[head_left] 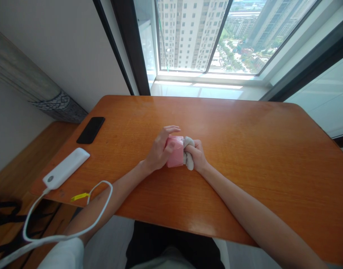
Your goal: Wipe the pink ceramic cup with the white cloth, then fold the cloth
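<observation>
A small pink box (pixel 175 152) is held over the middle of the wooden table (pixel 258 149). My left hand (pixel 162 148) grips it from the left, thumb across the near face and fingers over the far side. In my right hand (pixel 197 155) is a bunched light-grey cloth (pixel 189 153), closed in the fingers. The cloth presses against the box's right side. Part of the box is hidden behind my left thumb and palm, and whether it rests on the table I cannot tell.
A black phone (pixel 91 130) lies at the table's left edge. Nearer me is a white power bank (pixel 66 168), its white cable (pixel 105 215) looping over my left forearm. A yellow tag (pixel 79 197) hangs on the cable. A window (pixel 207 37) stands behind the table.
</observation>
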`<state>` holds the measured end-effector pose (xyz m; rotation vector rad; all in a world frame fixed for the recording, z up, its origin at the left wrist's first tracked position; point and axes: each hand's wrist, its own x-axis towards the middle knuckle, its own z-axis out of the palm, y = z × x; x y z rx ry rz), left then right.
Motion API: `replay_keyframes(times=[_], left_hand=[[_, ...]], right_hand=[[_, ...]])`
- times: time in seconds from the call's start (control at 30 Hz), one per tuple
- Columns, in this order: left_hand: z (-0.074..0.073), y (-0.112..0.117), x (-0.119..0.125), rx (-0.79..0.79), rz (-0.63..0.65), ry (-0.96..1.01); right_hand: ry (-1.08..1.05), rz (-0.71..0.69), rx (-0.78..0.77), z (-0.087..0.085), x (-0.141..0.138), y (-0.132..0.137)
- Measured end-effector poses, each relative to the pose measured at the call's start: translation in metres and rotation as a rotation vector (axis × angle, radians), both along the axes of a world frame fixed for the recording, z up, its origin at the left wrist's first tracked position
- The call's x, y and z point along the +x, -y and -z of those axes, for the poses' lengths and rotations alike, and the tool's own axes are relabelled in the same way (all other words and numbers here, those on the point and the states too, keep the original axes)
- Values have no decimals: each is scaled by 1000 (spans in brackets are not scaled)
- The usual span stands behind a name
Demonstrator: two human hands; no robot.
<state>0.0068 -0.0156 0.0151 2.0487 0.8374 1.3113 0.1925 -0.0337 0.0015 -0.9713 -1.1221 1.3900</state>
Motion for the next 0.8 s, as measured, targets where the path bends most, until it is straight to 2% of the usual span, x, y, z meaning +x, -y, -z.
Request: replay_keyframes(times=[0.1,0.17,0.2,0.3,0.4,0.53,0.6,0.7,0.8], left_hand=[[11,-2,-4,420,4,-80],[15,-4,-4,553,26,-154],[15,-4,-3,566,35,-176],[10,-5,1,473,46,-184],[4,-4,3,283,95,-79],[2,-4,-1,-201,265,154],[4,-6,-3,-380,324,228],[6,-6,-2,-451,333,270],[10,-5,1,-402,303,278]], right_hand=[[7,24,25,2,0,-5],[13,50,56,3,0,-8],[19,63,77,4,0,-9],[63,86,165,4,1,-8],[139,74,311,0,1,1],[252,-13,548,-4,-2,12],[295,-37,632,-5,-4,14],[332,-31,706,-4,-4,15],[349,-16,736,-4,-4,15]])
